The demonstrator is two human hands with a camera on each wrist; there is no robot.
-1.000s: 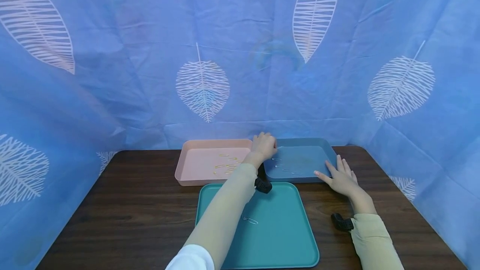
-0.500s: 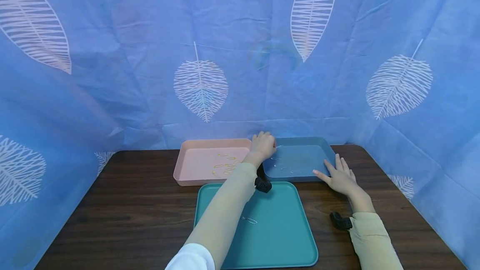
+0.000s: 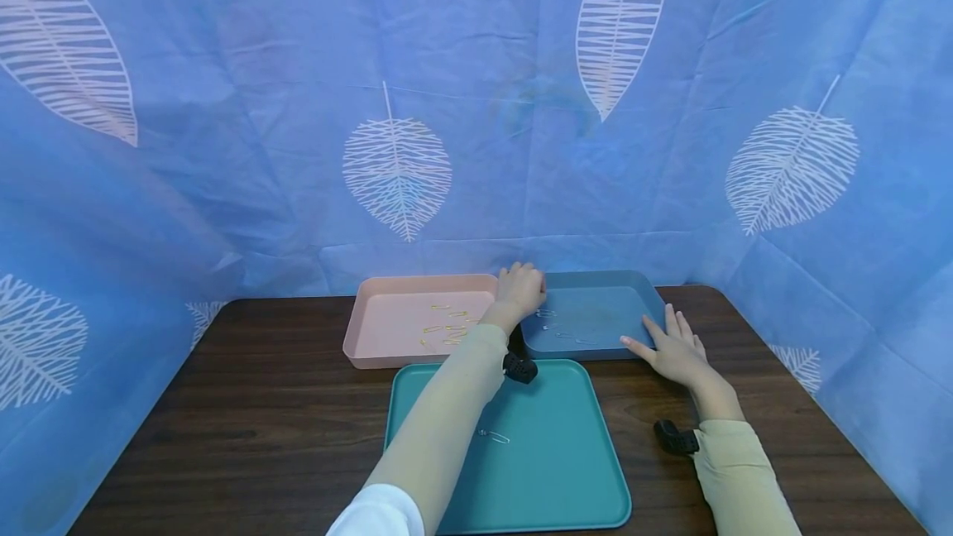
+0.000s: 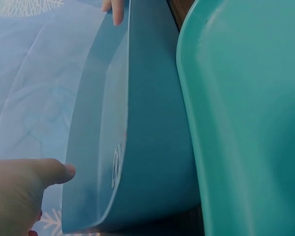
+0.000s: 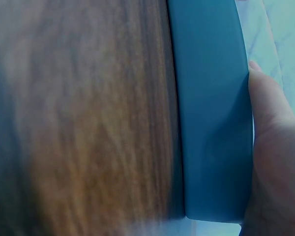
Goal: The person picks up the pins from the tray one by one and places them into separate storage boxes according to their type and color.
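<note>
My left hand (image 3: 524,289) hangs over the left end of the blue tray (image 3: 610,280), near its corner with the pink tray. In the left wrist view its thumb (image 4: 59,171) stands out apart from the fingers, which are mostly hidden, and no pin shows at the thumb tip. Several silver safety pins (image 3: 575,340) lie in the blue tray, some just below this hand. With fingers spread, my right hand (image 3: 676,356) rests at the blue tray's front right corner, its thumb (image 5: 268,96) along the rim.
The pink tray (image 3: 365,337) at the back left holds several gold safety pins (image 3: 455,328). In front lies a teal tray (image 3: 551,470) with silver safety pins (image 3: 494,437) on it, partly under my left forearm. A patterned blue cloth (image 3: 476,189) hangs behind the dark wooden table (image 3: 260,420).
A silver safety pin seen at my left fingers earlier is gone from them, and one more shows among those in the blue tray below. My right hand has stayed in place.
</note>
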